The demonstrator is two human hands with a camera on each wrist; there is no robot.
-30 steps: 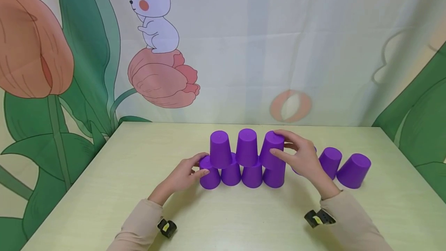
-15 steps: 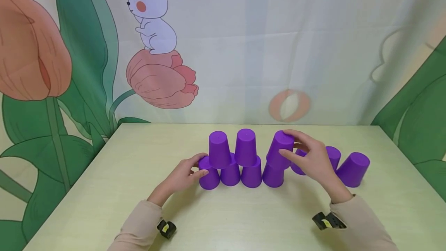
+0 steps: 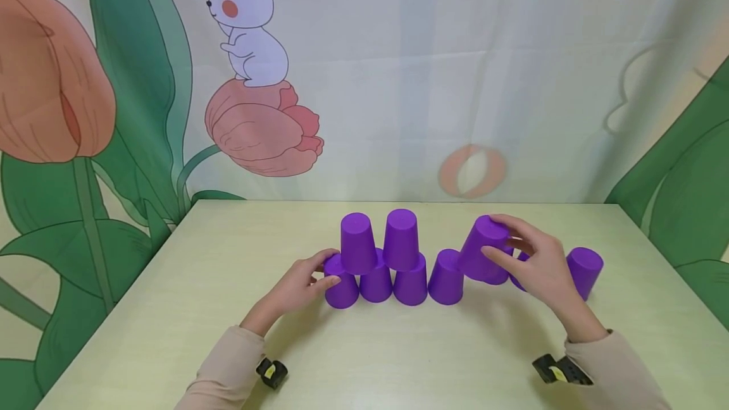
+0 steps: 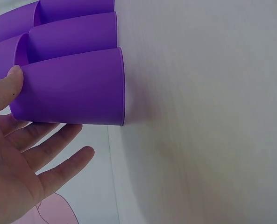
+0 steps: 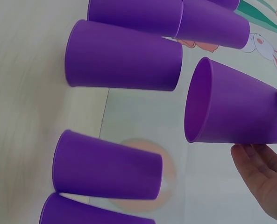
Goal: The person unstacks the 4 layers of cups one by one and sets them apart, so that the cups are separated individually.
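Upside-down purple cups stand on the table in a bottom row, with two more on top of it. My left hand (image 3: 299, 286) holds the leftmost bottom cup (image 3: 343, 293), thumb on the near side, fingers behind; the left wrist view shows the thumb on this cup (image 4: 73, 88) near its base. My right hand (image 3: 541, 267) grips another purple cup (image 3: 477, 252) near its upturned base. In the right wrist view this cup (image 5: 243, 109) is off the stack, its mouth facing the table, apart from the row's right-end cup (image 3: 445, 278).
To the right, more purple cups stand on the table, partly hidden by my right hand; the outermost cup (image 3: 585, 271) shows best. Behind the light table (image 3: 398, 359) hangs a printed curtain (image 3: 364, 81) with a rabbit and tulips.
My right hand has lifted the cup off the row's right end and carried it rightward, tilting it slightly. The left hand stays at the leftmost cup.
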